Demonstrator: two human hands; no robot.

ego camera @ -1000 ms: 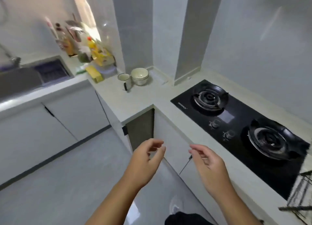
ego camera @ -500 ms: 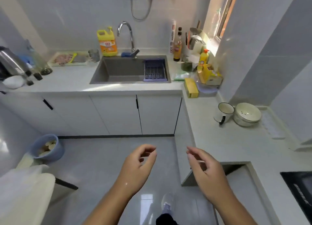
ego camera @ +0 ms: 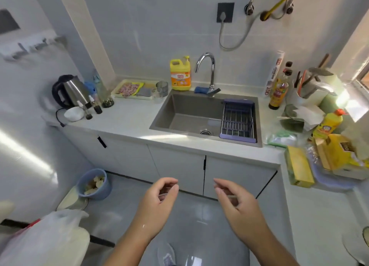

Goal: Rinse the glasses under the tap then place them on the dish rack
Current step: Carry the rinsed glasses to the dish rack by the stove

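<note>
A clear drinking glass (ego camera: 162, 87) stands upright on the white counter (ego camera: 127, 116), just left of the sink's back corner and touching or nearly touching the right end of a cream rectangular tray (ego camera: 129, 97). Something else clear seems to sit just in front of it, too blurred to tell whether it is a second glass. Just to the right stands a yellow detergent jug with a pump top (ego camera: 180, 75), and beyond that the curved chrome tap (ego camera: 212, 72), its spout over the back of the grey rectangular sink (ego camera: 179, 114). No water shows under the spout. A blue cloth (ego camera: 200, 89) lies at the tap's base.

The purple-framed wire dish rack (ego camera: 237, 119) sits across the right end of the sink, its bars bare.

Both hands hang low in the view, in front of the white cupboard doors (ego camera: 175, 166) and well apart from the counter. On the left hand (ego camera: 159, 201) the grip is released — fingers loosely curled toward the thumb, with nothing I can make out in them. The right hand (ego camera: 237, 206) is the same, palm turned inward.

Farther out, a steel electric kettle with a black handle (ego camera: 69, 90) stands at the counter's left end, a dark sauce bottle (ego camera: 278, 90) just right of the sink, and a yellow squeeze bottle with an orange cap (ego camera: 328, 125) among the clutter near the window. A blue bucket (ego camera: 93, 184) sits on the floor below the counter.
</note>
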